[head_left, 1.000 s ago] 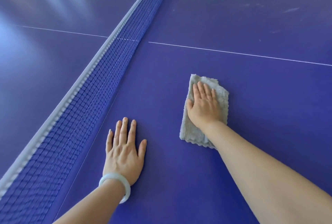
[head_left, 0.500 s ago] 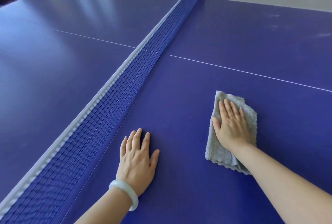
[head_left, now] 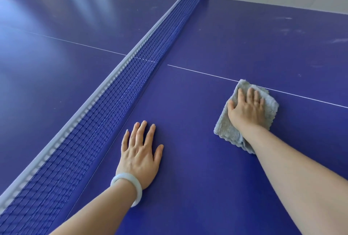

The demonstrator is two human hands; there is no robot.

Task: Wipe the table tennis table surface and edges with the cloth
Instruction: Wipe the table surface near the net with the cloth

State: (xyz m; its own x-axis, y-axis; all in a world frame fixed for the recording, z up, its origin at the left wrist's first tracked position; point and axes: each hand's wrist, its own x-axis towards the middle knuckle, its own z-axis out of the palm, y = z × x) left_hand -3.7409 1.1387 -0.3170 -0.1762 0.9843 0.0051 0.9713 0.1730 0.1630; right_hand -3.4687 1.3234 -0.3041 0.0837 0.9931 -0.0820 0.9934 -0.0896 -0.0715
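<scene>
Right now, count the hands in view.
2. The left hand rests flat on the blue table tennis table beside the net; the right hand presses the grey cloth farther right.

A smooth, semi-gloss finish is shown by the blue-violet flat table tennis table top (head_left: 244, 37), w/ soft sheen on the left half & pale dusty smears far right. The grey folded cloth (head_left: 224, 129) is seen as thick, fluffy pile fabric, matt. The blue net (head_left: 105, 114) is knotted cord mesh, edged w/ a white tape band (head_left: 82, 110). The white ring-shaped bangle (head_left: 130, 177) looks polished, glossy; material can't be told.
</scene>
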